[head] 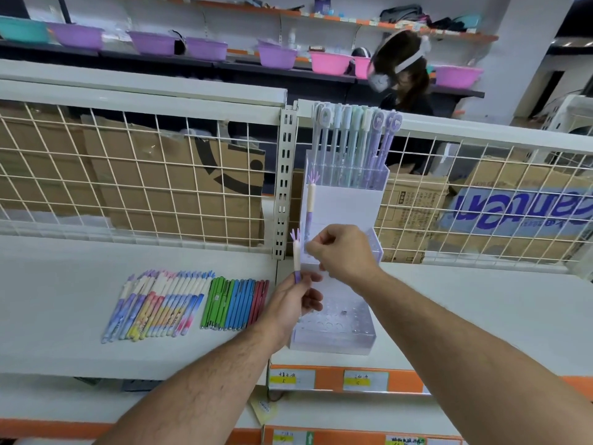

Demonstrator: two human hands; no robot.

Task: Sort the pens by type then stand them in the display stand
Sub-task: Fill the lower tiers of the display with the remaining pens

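Open front-tier holes in the display stand (333,343); upright pen (310,203) middle-left, wire grid (160,175) behind.

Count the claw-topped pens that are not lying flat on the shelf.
2. One pen stands in the display stand, middle tier, left side; the other pen is held upright in the left hand. The right hand may hide more.

Bright, even indoor light washes the white shelf (96,303), leaving only faint, soft shadows. The wide lens bows the wire grid (128,175) toward the edges, and the clear display stand (333,335) looks hazy, with slight softness throughout.
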